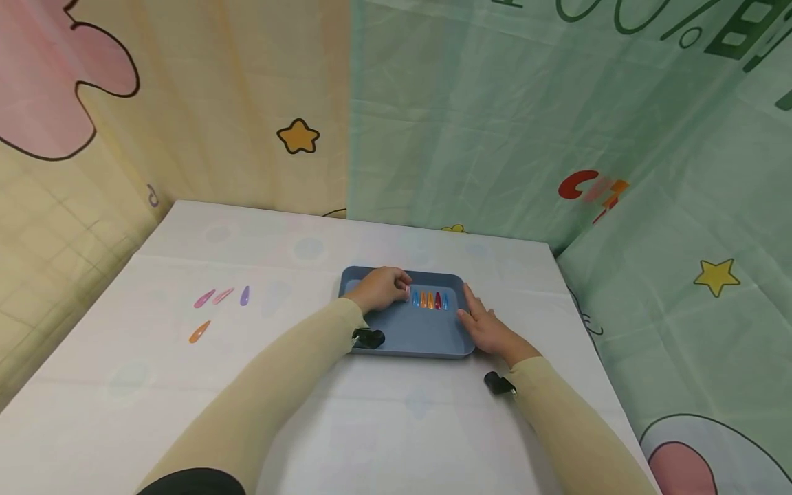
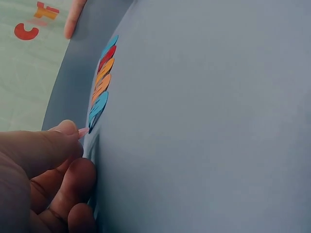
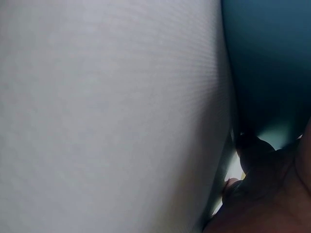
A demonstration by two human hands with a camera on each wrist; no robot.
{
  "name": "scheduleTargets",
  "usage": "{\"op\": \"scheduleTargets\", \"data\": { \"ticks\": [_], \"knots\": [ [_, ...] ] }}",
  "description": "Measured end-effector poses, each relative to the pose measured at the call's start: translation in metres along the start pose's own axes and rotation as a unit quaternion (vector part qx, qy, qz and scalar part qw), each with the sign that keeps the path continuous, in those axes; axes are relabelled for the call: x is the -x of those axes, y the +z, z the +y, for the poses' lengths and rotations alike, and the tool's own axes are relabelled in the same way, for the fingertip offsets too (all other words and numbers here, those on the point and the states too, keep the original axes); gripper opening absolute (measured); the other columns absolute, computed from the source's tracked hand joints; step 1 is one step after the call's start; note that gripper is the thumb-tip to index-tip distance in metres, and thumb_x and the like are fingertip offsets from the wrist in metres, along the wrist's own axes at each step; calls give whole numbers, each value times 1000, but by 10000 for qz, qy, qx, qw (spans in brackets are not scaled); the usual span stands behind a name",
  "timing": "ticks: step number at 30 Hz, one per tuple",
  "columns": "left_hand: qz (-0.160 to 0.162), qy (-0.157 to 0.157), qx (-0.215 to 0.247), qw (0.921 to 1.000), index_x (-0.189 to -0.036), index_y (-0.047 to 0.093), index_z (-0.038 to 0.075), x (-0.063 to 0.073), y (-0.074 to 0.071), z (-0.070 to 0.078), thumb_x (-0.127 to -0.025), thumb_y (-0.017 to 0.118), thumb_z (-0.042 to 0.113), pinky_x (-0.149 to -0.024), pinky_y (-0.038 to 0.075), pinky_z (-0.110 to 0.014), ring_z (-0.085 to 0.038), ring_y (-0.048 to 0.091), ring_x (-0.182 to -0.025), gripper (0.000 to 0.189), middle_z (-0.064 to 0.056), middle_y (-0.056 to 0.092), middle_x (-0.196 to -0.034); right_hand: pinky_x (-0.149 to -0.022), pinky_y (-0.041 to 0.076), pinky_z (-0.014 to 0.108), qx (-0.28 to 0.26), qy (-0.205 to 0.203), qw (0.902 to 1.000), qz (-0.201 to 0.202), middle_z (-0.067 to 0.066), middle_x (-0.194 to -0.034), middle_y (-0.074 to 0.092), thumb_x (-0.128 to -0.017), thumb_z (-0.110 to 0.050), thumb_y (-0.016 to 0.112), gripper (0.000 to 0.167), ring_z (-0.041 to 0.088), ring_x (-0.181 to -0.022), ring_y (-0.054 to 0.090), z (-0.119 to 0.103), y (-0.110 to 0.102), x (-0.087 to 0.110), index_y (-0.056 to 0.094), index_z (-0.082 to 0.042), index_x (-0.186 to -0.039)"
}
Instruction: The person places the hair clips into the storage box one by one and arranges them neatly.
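Note:
My left hand is over the upper middle of a blue-grey tray. Between thumb and fingertips it pinches a small pink snap hair clip, mostly hidden by the fingers. Beside that clip, a slanted row of hair clips runs along the tray: a blue clip, two orange clips, a red clip and another blue clip. At the tray's right rim rests my right hand, its fingers extended along the edge and its thumb reaching over the rim.
On the white table, left of the tray, lie a magenta clip, a pink clip, a purple clip and an orange clip. Printed curtains hang behind and beside the table.

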State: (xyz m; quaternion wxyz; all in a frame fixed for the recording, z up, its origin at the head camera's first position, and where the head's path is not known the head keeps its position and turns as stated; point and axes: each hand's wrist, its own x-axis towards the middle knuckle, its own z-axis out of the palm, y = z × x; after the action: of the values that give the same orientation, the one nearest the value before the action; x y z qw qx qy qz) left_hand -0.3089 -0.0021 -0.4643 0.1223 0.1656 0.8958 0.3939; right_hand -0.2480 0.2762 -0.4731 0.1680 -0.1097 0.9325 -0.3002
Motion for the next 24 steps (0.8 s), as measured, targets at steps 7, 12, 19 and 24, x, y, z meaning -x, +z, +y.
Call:
{"op": "scheduleTargets", "data": {
  "ticks": [7,12,19,24],
  "knots": [
    [-24,1,-232,9997,-130,72,11,-2,5,-1,-100,74,21,-96,55,-38,-17,69,-104,32,-3,75,-114,-125,-9,70,-53,-49,10000,10,22,-176,-3,-116,-33,31,72,49,-161,-5,1,0,-1,-13,-11,-168],
    [-8,37,-291,9996,-130,73,11,1,6,1,-100,74,21,-97,55,-40,-19,68,-106,31,-4,75,-116,-126,-9,67,-30,36,10000,-10,19,-176,-4,-116,-35,31,72,46,-162,-5,1,0,-1,-13,-13,-168],
    [17,120,-513,9986,-129,74,14,3,8,1,-101,74,23,-96,54,-37,-16,66,-104,30,-2,74,-115,-126,-9,68,30,44,10000,-15,20,-176,-5,-116,-35,29,71,46,-162,-6,-1,0,-1,-13,-12,-168],
    [-34,122,-560,9984,-130,73,13,3,8,1,-101,74,24,-98,54,-37,-16,66,-105,31,-2,75,-117,-126,-9,68,32,46,10000,9,20,-176,-4,-116,-35,30,71,47,-162,-5,-2,1,0,-13,-12,-168]
  ]
}}
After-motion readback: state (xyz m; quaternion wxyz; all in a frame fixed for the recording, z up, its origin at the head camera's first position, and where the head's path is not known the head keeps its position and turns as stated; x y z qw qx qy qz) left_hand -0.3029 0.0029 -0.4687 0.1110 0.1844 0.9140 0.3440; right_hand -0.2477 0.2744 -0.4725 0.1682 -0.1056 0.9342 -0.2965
